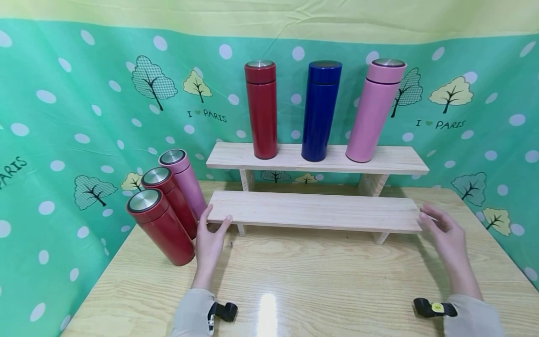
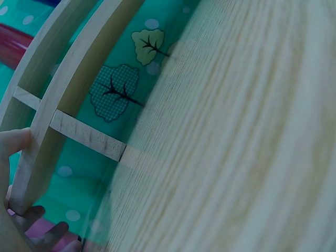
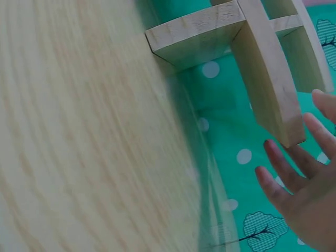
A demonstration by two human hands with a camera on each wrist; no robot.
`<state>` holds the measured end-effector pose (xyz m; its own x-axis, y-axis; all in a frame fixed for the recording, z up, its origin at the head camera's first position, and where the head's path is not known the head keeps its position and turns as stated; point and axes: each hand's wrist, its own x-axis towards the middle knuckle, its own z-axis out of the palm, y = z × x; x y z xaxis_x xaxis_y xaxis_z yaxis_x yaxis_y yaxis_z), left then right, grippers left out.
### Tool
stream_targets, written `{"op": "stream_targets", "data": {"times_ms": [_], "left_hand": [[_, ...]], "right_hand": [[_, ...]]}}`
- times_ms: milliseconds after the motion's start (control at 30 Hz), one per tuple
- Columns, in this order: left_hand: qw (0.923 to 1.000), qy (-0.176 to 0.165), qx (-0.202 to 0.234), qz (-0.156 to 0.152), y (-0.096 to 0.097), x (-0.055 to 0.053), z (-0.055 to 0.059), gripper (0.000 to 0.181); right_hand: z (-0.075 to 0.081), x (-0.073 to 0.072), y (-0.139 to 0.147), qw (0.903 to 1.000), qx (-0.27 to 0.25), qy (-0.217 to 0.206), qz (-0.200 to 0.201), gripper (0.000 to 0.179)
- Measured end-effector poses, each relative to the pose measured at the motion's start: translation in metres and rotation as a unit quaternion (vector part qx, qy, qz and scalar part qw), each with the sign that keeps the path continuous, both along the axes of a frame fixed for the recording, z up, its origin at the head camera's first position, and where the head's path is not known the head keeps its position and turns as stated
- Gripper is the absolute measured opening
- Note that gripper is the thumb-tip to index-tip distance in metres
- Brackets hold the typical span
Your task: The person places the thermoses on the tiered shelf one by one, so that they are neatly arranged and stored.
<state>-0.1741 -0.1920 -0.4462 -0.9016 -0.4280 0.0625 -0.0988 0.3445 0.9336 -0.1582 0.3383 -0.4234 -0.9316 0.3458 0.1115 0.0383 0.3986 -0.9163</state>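
Note:
A pale two-tier wooden shelf stands on the table, with a lower board (image 1: 311,210) in front of a raised upper board (image 1: 316,161). My left hand (image 1: 209,245) grips the left end of the lower board. In the left wrist view the thumb lies on the board's edge, and the other fingers (image 2: 47,236) reach around its end. At the right end, my right hand (image 1: 450,238) has its fingers spread beside the board. The right wrist view shows these fingers (image 3: 281,186) relaxed, close to the board's corner and not wrapped around it.
On the upper board stand a red thermos (image 1: 262,112), a blue thermos (image 1: 321,112) and a pink thermos (image 1: 375,112). Left of the shelf are two red thermoses (image 1: 164,229) and a pink one (image 1: 187,182). A patterned green curtain (image 1: 105,140) hangs behind the table (image 1: 320,276).

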Motion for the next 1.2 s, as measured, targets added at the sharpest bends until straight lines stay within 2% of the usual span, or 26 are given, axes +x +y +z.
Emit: {"op": "stream_targets", "data": {"times_ms": [167, 367, 567, 1000, 1067, 1200], "left_hand": [[1.0, 0.001, 0.001, 0.0, 0.0, -0.001, 0.0, 0.078], [1.0, 0.002, 0.001, -0.001, 0.001, -0.001, 0.001, 0.078], [1.0, 0.001, -0.005, -0.003, 0.0, 0.0, 0.0, 0.078], [0.9999, 0.013, 0.004, -0.005, 0.0, 0.0, -0.001, 0.078], [0.9998, 0.017, 0.008, -0.007, 0.0, -0.001, 0.0, 0.078], [0.9997, 0.024, 0.011, -0.002, -0.002, -0.001, 0.0, 0.077]], "right_hand": [[-0.005, -0.002, 0.001, 0.9999, -0.002, -0.014, 0.0, 0.054], [-0.009, -0.006, 0.001, 0.9987, 0.028, -0.043, 0.003, 0.062], [-0.013, -0.011, -0.001, 0.9982, 0.034, -0.048, 0.008, 0.063], [-0.016, -0.013, -0.001, 0.998, -0.012, -0.06, 0.016, 0.062], [-0.017, -0.013, -0.001, 0.998, -0.022, -0.056, 0.018, 0.06], [-0.019, -0.013, -0.002, 0.9965, -0.073, -0.03, 0.027, 0.053]]}}
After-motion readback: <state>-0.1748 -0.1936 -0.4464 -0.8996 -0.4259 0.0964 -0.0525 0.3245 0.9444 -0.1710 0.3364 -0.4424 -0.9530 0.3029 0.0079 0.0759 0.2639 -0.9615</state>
